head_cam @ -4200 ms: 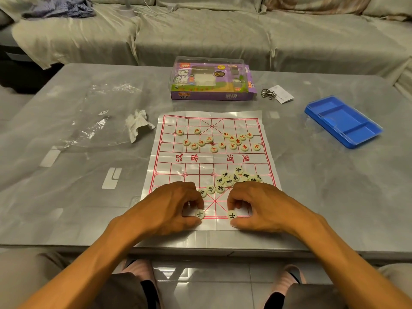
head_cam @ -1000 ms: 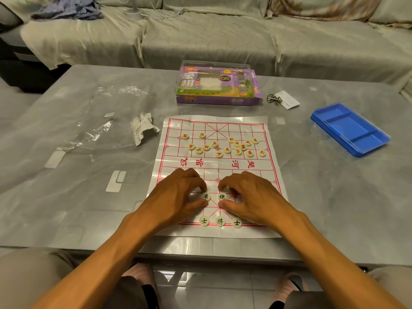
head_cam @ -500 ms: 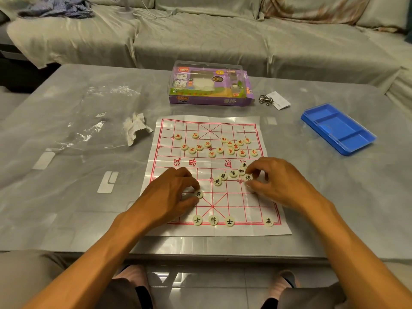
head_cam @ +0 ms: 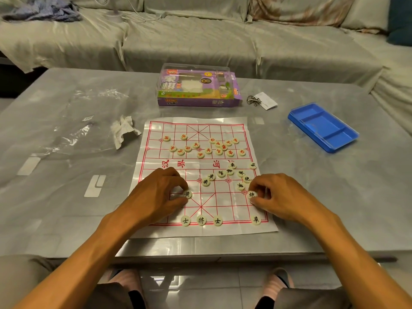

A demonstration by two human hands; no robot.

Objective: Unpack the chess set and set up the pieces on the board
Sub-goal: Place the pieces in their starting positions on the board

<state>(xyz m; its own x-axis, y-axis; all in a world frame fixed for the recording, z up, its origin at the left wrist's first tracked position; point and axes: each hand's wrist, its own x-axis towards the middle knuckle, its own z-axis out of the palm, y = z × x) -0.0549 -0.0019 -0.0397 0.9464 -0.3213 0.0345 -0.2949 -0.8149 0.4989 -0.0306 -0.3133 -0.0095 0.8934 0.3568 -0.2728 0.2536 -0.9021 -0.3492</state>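
Observation:
A white paper chess board (head_cam: 223,127) with a red grid lies on the grey table. Several red-lettered pieces (head_cam: 219,150) are scattered on its far half. Several black-lettered pieces (head_cam: 229,171) lie loose right of centre. Along the near line stand three black pieces (head_cam: 201,220) in the middle and one more (head_cam: 255,219) at the right corner. My left hand (head_cam: 156,195) pinches a black piece (head_cam: 187,194) on the board's near left. My right hand (head_cam: 281,197) pinches another black piece (head_cam: 252,194) near the right edge.
The purple chess box (head_cam: 198,90) stands beyond the board. A blue tray (head_cam: 323,127) lies at the right, a metal ring puzzle with a paper slip (head_cam: 262,101) near the box. Crumpled paper (head_cam: 123,131) and clear plastic wrap (head_cam: 75,134) lie left. A covered sofa (head_cam: 200,36) runs behind.
My right hand has drawn back toward me from the loose black pile to the board's right edge, now holding a piece. My left hand has barely moved and keeps pinching its piece.

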